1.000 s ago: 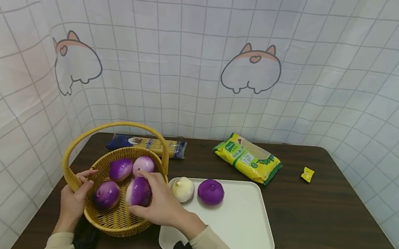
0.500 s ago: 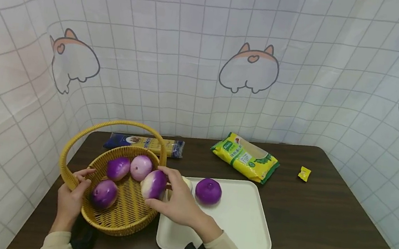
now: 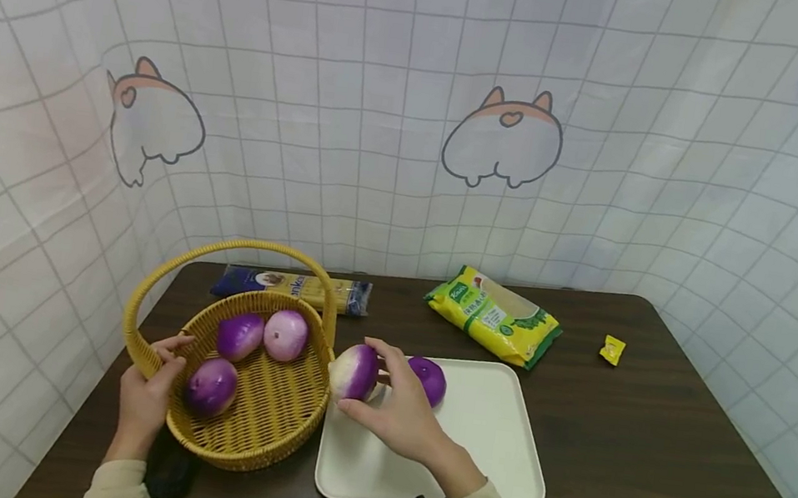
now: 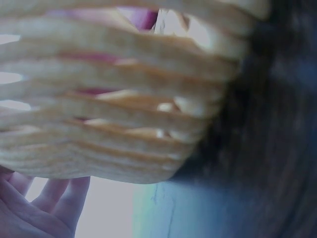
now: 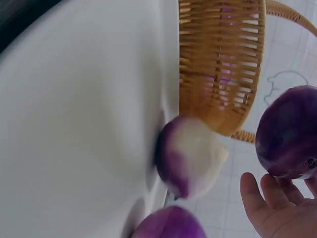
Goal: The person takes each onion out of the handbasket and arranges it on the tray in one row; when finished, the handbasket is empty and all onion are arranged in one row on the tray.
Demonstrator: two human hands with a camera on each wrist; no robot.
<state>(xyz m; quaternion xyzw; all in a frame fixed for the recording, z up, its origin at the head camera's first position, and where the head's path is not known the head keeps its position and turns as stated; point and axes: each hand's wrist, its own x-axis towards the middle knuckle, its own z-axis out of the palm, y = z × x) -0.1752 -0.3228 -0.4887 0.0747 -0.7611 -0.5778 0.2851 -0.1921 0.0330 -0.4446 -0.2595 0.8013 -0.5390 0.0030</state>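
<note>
We are gripping an onion [image 3: 355, 374] in our right hand [image 3: 402, 408] over the left side of the tray [image 3: 488, 437], our left hand [image 3: 144, 401] holding the basket [image 3: 268, 408]. We are apparently placing onions there, the next move probably calling for gentle lowering.

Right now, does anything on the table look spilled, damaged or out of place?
I see no spill or damage. Mildly odd: the large yellow bag lies askew to the back edge of the table, and the small yellow packet sits alone on the right.
</note>
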